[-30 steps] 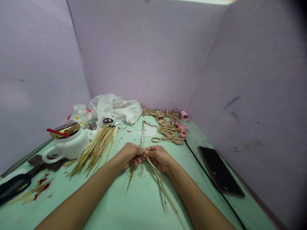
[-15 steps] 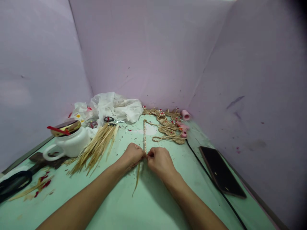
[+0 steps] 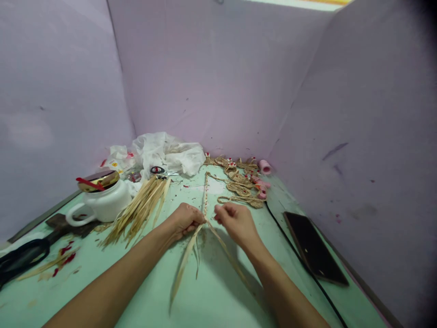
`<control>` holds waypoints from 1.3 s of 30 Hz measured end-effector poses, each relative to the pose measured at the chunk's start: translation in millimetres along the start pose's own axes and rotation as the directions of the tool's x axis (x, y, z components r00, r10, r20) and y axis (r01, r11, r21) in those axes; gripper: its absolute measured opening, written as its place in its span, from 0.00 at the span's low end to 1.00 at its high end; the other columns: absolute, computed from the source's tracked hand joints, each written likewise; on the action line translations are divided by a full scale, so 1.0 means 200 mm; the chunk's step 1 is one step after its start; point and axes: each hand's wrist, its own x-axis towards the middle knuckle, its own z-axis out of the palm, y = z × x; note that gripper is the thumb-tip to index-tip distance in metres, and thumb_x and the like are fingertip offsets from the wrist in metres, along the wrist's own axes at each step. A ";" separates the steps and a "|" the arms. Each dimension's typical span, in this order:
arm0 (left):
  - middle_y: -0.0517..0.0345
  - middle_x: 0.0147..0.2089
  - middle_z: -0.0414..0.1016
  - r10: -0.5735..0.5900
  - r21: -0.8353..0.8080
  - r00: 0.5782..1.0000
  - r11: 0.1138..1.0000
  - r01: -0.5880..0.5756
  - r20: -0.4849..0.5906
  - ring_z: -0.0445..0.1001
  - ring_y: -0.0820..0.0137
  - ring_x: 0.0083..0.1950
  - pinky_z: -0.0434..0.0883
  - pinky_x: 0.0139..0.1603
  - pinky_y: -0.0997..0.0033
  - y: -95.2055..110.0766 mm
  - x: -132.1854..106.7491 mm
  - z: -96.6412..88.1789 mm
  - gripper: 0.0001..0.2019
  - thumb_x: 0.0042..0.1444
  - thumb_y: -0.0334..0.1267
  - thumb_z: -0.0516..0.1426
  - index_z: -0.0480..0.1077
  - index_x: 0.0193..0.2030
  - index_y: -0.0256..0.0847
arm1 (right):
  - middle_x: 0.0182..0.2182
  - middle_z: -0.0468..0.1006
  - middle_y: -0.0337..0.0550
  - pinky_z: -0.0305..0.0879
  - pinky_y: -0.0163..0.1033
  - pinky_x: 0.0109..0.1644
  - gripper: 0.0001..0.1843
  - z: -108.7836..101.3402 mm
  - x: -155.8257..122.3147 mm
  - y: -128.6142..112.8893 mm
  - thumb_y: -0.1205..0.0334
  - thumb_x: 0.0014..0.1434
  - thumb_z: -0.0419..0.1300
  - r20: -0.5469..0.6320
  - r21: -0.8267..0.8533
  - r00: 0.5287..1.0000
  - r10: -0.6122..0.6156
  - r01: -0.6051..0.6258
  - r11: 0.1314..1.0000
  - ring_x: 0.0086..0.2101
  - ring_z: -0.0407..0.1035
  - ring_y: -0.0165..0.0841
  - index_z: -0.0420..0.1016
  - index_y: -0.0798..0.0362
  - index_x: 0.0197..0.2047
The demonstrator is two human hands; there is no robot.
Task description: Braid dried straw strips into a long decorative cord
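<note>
A thin straw-coloured braid (image 3: 205, 191) runs up the green table from my left hand (image 3: 187, 219), whose fingers are pinched on its lower end. Below that grip, loose flat strands (image 3: 184, 266) fan out toward me, one slanting left and another right under my right forearm. Just right of the braid is my right hand (image 3: 238, 223), fingers curled in and apart from the braid; whether anything is in them is hidden. A bundle of dry straw strips (image 3: 138, 212) lies to the left of my left hand.
At left stand a white mug (image 3: 105, 202) with a gold-rimmed lid and black-handled scissors (image 3: 30, 255). Behind are a white plastic bag (image 3: 167, 152) and coiled braided pieces (image 3: 241, 187) beside a pink glue gun (image 3: 261, 187). A phone (image 3: 314, 248) and black cable (image 3: 293, 246) lie at right.
My right hand has moved slightly right, away from the braid's end. Long strands now hang spread below my left hand, where one short strand showed before. The view has shifted slightly.
</note>
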 end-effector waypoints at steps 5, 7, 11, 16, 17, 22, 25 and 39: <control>0.68 0.10 0.52 -0.013 0.005 0.999 1.000 0.012 0.038 0.48 0.82 0.11 0.40 0.11 0.78 0.00 0.01 -0.01 0.06 0.32 0.34 0.54 0.59 0.15 0.37 | 0.21 0.73 0.42 0.61 0.31 0.25 0.06 0.04 0.05 -0.02 0.63 0.47 0.54 0.293 0.502 0.914 0.280 -0.397 0.768 0.20 0.65 0.26 0.69 0.58 0.26; 0.67 0.10 0.53 -0.001 0.019 0.999 1.000 0.001 0.034 0.48 0.81 0.11 0.40 0.11 0.78 -0.01 0.02 -0.01 0.03 0.32 0.33 0.53 0.61 0.16 0.37 | 0.14 0.68 0.38 0.55 0.29 0.19 0.06 0.08 0.04 -0.02 0.66 0.46 0.54 0.388 0.466 0.875 0.291 -0.458 0.757 0.15 0.59 0.23 0.67 0.58 0.21; 0.67 0.09 0.52 0.010 0.096 1.000 0.995 -0.011 0.009 0.48 0.81 0.11 0.41 0.11 0.78 0.01 0.01 -0.02 0.02 0.32 0.32 0.52 0.62 0.15 0.36 | 0.07 0.54 0.31 0.36 0.30 0.15 0.11 0.13 0.04 -0.01 0.68 0.42 0.54 0.323 0.339 0.895 0.308 -0.413 0.845 0.11 0.43 0.19 0.59 0.56 0.13; 0.66 0.09 0.52 0.009 0.225 1.000 0.974 -0.007 -0.006 0.49 0.80 0.11 0.44 0.12 0.78 0.03 -0.02 -0.03 0.03 0.33 0.32 0.52 0.64 0.16 0.35 | 0.07 0.52 0.29 0.36 0.31 0.17 0.09 0.14 0.05 0.01 0.65 0.44 0.53 0.293 0.300 0.916 0.273 -0.359 0.884 0.11 0.42 0.19 0.63 0.56 0.15; 0.66 0.09 0.52 0.013 0.236 1.000 0.972 -0.010 -0.015 0.49 0.80 0.11 0.44 0.12 0.78 0.03 -0.02 -0.03 0.03 0.33 0.31 0.51 0.65 0.16 0.35 | 0.07 0.52 0.29 0.36 0.31 0.17 0.09 0.15 0.05 0.02 0.64 0.44 0.53 0.288 0.292 0.921 0.262 -0.345 0.892 0.11 0.41 0.19 0.64 0.56 0.16; 0.66 0.10 0.52 0.074 0.335 0.994 0.941 -0.042 -0.084 0.49 0.80 0.13 0.46 0.14 0.77 0.00 0.00 -0.04 0.03 0.32 0.31 0.52 0.65 0.17 0.34 | 0.08 0.55 0.30 0.37 0.31 0.18 0.08 0.17 0.05 0.05 0.64 0.44 0.53 0.264 0.255 0.939 0.221 -0.289 0.923 0.12 0.43 0.19 0.66 0.56 0.17; 0.65 0.11 0.53 0.065 0.357 0.994 0.933 -0.031 -0.083 0.50 0.80 0.13 0.47 0.15 0.77 0.00 -0.01 -0.06 0.03 0.33 0.31 0.51 0.65 0.16 0.34 | 0.08 0.54 0.29 0.37 0.31 0.18 0.08 0.18 0.06 0.06 0.64 0.43 0.53 0.263 0.255 0.943 0.203 -0.271 0.928 0.12 0.42 0.20 0.66 0.56 0.16; 0.48 0.26 0.72 0.362 0.905 0.931 0.410 -0.115 -0.046 0.69 0.67 0.28 0.58 0.27 0.72 -0.03 -0.20 0.15 0.12 0.46 0.32 0.48 0.72 0.27 0.36 | 0.12 0.61 0.32 0.44 0.30 0.20 0.04 0.19 0.03 0.06 0.67 0.38 0.55 0.194 0.460 0.958 0.209 -0.277 0.843 0.16 0.50 0.21 0.63 0.57 0.18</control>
